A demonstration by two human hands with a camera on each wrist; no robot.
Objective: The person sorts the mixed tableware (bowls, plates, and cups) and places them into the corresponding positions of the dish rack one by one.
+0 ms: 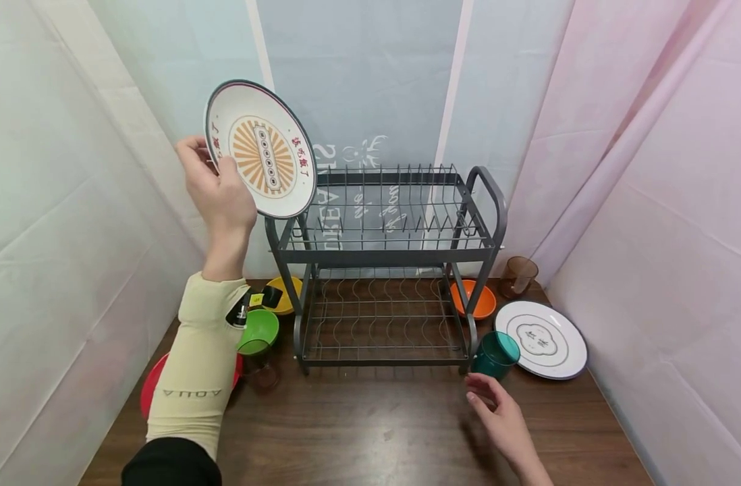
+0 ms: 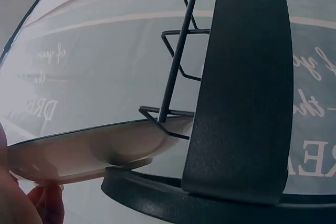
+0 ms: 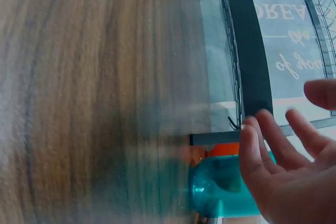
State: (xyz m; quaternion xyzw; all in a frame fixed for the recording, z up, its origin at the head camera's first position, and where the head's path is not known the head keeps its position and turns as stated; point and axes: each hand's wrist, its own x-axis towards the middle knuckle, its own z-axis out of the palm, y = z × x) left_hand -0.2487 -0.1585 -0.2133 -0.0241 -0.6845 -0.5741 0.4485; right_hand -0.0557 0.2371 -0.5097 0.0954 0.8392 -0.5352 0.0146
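My left hand (image 1: 220,185) grips the left edge of a white plate (image 1: 288,179) with a dark rim and an orange sunburst print. Tilted up, the plate is at the upper left end of a dark two-tier dish rack (image 1: 389,256). In the left wrist view the plate (image 2: 89,148) overlaps the rack's end wires, its underside showing. My right hand (image 1: 498,415) holds nothing, its fingers loosely bent, just in front of a teal cup (image 1: 490,361). In the right wrist view, the fingers (image 3: 252,148) overlap that cup (image 3: 220,184).
Right of the rack are an orange bowl (image 1: 482,304), a brown cup (image 1: 519,275) and another white plate (image 1: 567,337). To its left stand a yellow bowl (image 1: 283,304), a green bowl (image 1: 262,325), a clear brownish cup (image 1: 263,374) and a red bowl (image 1: 152,388), partly behind my sleeve.
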